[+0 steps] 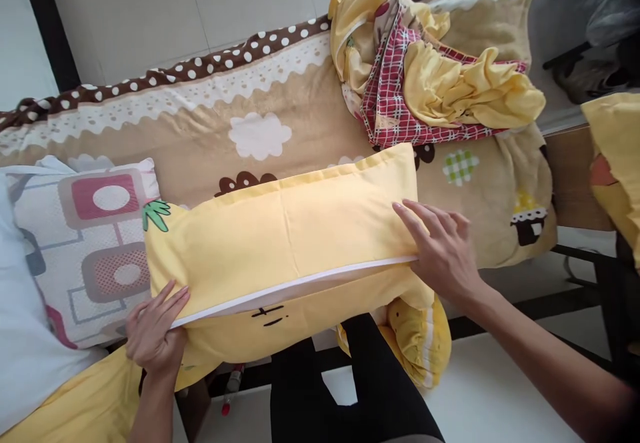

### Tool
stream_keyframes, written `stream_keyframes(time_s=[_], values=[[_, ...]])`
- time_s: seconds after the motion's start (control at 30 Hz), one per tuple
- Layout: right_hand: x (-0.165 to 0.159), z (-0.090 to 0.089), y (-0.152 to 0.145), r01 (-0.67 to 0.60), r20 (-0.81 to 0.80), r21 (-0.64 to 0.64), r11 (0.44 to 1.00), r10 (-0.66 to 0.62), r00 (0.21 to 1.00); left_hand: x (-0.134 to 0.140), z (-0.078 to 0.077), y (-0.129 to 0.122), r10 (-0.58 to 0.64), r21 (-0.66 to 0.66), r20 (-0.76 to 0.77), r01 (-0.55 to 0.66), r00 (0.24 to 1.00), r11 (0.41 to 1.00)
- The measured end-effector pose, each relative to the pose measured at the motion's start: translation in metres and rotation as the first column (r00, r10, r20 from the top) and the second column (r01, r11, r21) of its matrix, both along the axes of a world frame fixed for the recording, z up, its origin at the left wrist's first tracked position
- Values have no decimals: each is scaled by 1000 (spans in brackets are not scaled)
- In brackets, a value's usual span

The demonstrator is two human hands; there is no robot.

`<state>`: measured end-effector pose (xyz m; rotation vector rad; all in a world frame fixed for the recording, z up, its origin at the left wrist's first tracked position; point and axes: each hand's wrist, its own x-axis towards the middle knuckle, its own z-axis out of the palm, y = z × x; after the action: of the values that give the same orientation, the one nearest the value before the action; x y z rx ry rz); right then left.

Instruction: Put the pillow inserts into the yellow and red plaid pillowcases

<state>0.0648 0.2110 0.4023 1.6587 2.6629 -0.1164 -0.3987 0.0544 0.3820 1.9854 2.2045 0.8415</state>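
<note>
A yellow pillow (345,219) lies across the bed's near side, over my lap. A white zipper strip (300,287) runs along its near side, and a pale gap shows beneath the strip. Black stitched marks show below the gap, and a green leaf shape (157,215) is at the far left corner. My left hand (157,329) grips the pillow's left end by the zipper, fingers on top and the thumb hidden. At the right end, my right hand (445,249) rests against the edge with its fingers apart, fingertips over the cloth; its thumb is hidden.
Crumpled yellow and red-checked cloth (390,96) lies at the bed's far right. A white patterned pillow (65,193) sits at the left. Beneath the bed edge are a yellow striped cushion (417,343) and a red-capped bottle (233,381). More yellow fabric (617,156) hangs at far right.
</note>
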Motion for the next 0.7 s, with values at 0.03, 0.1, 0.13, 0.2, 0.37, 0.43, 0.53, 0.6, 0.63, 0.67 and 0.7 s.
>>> stream_keyframes(time_s=[0.03, 0.1, 0.13, 0.2, 0.37, 0.43, 0.53, 0.6, 0.63, 0.67, 0.7], values=[[1, 0, 2, -15, -7, 4, 1000, 15, 1000, 0, -1, 0, 14, 59, -20, -13, 1000, 998], [6, -6, 4, -64, -29, -5, 998, 64, 998, -2, -6, -1, 37, 167, -87, -22, 996, 986], [10, -12, 5, -100, -43, -14, 995, 99, 994, -3, -9, -2, 41, 171, -112, -21, 993, 985], [19, -30, 1, -185, -65, -57, 981, 181, 981, -4, -21, -5, -22, 60, -153, 31, 988, 998], [25, -105, -20, -444, -150, -216, 870, 419, 895, -9, -76, -15, -328, -440, -113, 248, 938, 863], [19, -129, -23, -515, -206, -216, 830, 476, 855, -13, -98, -13, -335, -528, -86, 242, 938, 814], [11, -145, -16, -508, -243, -213, 834, 458, 855, -23, -112, -4, -266, -578, -64, 181, 962, 796], [6, -140, -8, -478, -252, -246, 843, 421, 872, -25, -108, 5, -195, -608, -50, 125, 979, 784], [3, -133, -5, -456, -257, -261, 851, 394, 883, -23, -102, 9, -154, -620, -53, 88, 987, 780], [-2, -126, -5, -425, -263, -271, 864, 358, 896, -17, -94, 13, -120, -626, -58, 58, 991, 777], [-9, -118, -6, -381, -270, -275, 883, 309, 912, -7, -85, 17, -103, -624, -57, 45, 993, 780]])
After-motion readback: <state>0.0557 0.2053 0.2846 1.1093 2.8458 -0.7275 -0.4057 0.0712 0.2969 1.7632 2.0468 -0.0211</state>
